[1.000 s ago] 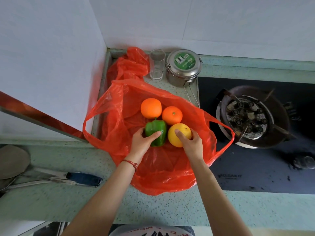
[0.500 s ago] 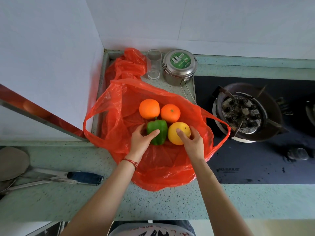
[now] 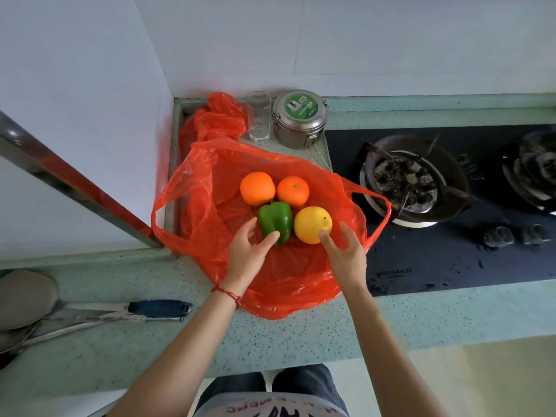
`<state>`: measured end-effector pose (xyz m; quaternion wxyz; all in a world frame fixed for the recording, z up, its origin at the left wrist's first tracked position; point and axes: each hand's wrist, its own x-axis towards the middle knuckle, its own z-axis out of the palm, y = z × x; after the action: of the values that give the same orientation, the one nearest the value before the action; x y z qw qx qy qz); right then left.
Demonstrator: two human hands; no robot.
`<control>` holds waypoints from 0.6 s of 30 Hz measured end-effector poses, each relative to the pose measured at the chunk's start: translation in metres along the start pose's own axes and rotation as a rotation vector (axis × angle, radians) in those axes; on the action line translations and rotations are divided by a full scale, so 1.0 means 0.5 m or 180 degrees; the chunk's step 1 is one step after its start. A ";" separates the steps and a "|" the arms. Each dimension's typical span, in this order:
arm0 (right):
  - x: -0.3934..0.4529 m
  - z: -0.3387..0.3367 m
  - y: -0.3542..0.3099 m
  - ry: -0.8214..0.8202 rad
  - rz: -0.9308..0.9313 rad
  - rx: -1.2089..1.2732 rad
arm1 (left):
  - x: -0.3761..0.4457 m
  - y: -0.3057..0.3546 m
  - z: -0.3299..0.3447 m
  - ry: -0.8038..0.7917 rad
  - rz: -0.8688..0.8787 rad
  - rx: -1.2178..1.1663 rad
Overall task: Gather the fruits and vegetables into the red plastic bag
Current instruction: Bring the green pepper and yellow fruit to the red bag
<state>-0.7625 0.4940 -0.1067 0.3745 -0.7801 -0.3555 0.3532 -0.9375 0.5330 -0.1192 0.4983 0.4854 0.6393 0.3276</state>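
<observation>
Bag spread flat and wide on the bench, mouth gaping so produce sits in the middle. Inside: two oranges at 12 o'clock, pepper centre, yellow fruit at 3, all touching. Left hand loosely open, thumb tip on pepper, nothing clasped. Right hand likewise open, forefinger brushing yellow fruit, probably nudging both together. Handle loops free at 9 and 3.

oranges: two are counted
yellow citrus fruit: one
green pepper: one
red plastic bags: two
glass: one
steel tin: one
hands: two
</observation>
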 end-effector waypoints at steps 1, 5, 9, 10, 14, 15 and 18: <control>-0.009 -0.002 0.003 0.0043 -0.0068 -0.0099 | -0.007 0.000 -0.003 -0.0031 0.0088 0.0117; -0.056 -0.012 0.023 0.0309 -0.0485 -0.0735 | -0.036 0.001 -0.011 -0.0237 0.0757 0.0817; -0.102 -0.028 0.059 0.0517 -0.0831 -0.1252 | -0.061 -0.007 -0.011 -0.0569 0.1417 0.1555; -0.113 -0.034 0.071 0.0551 -0.0850 -0.1329 | -0.066 -0.010 -0.009 -0.0614 0.1572 0.1739; -0.160 -0.064 0.122 0.0792 -0.0745 -0.1509 | -0.087 -0.016 0.010 -0.0783 0.2117 0.2421; -0.171 -0.073 0.132 0.0861 -0.0695 -0.1555 | -0.094 -0.015 0.018 -0.0839 0.2224 0.2524; -0.203 -0.107 0.161 0.1044 -0.0589 -0.1650 | -0.120 -0.011 0.045 -0.1023 0.2449 0.2724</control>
<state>-0.7459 0.3554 -0.1201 0.2461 -0.8605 -0.4379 0.0848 -0.9158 0.4732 -0.1114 0.1945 0.8833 0.4092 0.1204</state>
